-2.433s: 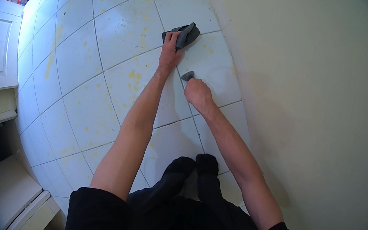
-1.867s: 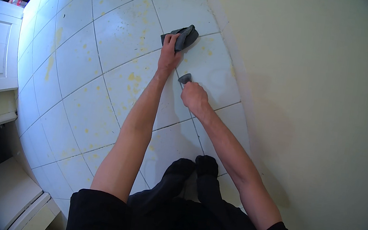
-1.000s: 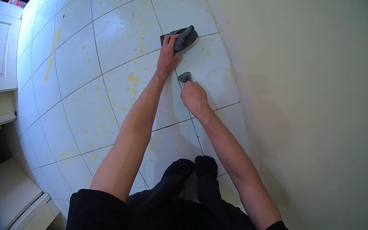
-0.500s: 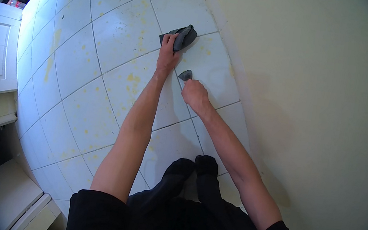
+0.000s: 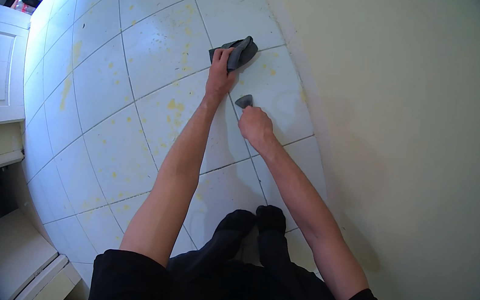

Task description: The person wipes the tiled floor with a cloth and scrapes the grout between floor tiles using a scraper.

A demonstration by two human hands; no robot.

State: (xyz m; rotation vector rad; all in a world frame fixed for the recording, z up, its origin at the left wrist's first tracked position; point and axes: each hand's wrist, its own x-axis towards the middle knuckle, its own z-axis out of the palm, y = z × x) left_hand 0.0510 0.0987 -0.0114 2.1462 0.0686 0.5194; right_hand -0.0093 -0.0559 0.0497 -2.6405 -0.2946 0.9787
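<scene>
Cloth (image 5: 242,54) lay bunched at the frame's upper centre, gripped by the left hand (image 5: 220,72); just below and rightward, the right hand (image 5: 256,124) was closed around a scraper (image 5: 247,101), its flared grey blade (image 5: 244,99) pointing up-left.

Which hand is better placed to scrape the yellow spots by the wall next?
Probably the right hand: it grips the scraper near those spots, while the left hand holds the grey cloth.

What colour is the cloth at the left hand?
Dark grey: the cloth at the left hand shows in the head view, the only one.
</scene>
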